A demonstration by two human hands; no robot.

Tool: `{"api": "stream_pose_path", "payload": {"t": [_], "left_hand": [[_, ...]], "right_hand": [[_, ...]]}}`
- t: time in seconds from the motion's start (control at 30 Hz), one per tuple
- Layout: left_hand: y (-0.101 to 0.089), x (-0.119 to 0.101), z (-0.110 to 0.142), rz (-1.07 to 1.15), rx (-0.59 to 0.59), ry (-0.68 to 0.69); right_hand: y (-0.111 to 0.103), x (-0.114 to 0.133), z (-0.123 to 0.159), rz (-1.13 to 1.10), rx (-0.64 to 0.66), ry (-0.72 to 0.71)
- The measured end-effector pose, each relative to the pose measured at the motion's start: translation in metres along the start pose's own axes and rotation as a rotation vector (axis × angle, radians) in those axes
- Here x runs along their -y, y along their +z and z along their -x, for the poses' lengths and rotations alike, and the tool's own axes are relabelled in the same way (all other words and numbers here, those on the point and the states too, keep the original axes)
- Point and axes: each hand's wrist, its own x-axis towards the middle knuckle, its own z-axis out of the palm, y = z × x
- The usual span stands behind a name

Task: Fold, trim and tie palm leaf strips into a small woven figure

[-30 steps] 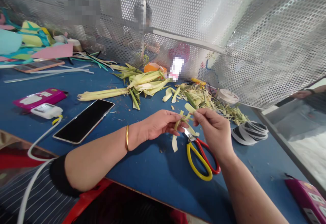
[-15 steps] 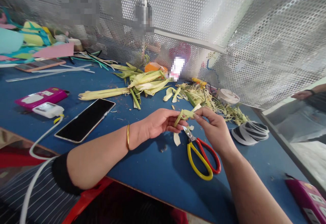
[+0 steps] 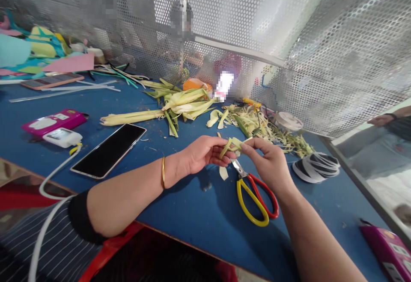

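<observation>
Front edge of blue table (image 3: 180,218) runs diag. from far L down to bottom ctr., under L forearm; R edge w/ grey border slants down past the reel. Mesh screen (image 3: 237,12) shuts off the back. Open room: blue top btwn. scissors & front edge, plus a stretch R of R forearm, up to purple box (image 3: 390,247) nr. R edge. Tighter on L: black-screened phone (image 3: 109,151) lies just beyond L forearm. Behind hands, husk bundle (image 3: 188,102) & scrap heap (image 3: 257,123) take up the back; white-corded reel (image 3: 316,167) sits R of R hand.

Husk strip (image 3: 236,144) is up btwn. both hands, above tabletop, approx. mid-view. Looks flat, ribbon-like, pale yellow-grn., folded & crossing itself nr. L fingertips. Paler piece hangs below L fingers; can't tell if same strip.

L hand (image 3: 210,154): thumb & fingers close on strip's L part, lower fingers curled, palm partly up. R hand (image 3: 268,158): narrow pinch, thumb vs. index, on its R end.

Scissors (image 3: 252,198) just below hands: 1 yellow & 1 red handle, loops spread, metal blades pointing up twd. hands, tips hidden.
</observation>
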Motion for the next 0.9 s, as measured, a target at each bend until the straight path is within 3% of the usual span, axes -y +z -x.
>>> {"api": "stream_pose_path", "payload": {"t": [0.2, 0.6, 0.9], "left_hand": [[0.0002, 0.0011, 0.0005, -0.038, -0.019, -0.003], [-0.0035, 0.0013, 0.0032, -0.187, 0.088, 0.069], [-0.0003, -0.0006, 0.0042, -0.185, 0.082, -0.005]], "right_hand": [[0.0026, 0.0051, 0.0017, -0.016, -0.015, -0.001], [-0.0003, 0.0033, -0.0014, -0.074, 0.143, 0.044], [0.0061, 0.0084, 0.0026, 0.064, -0.011, -0.061]]}}
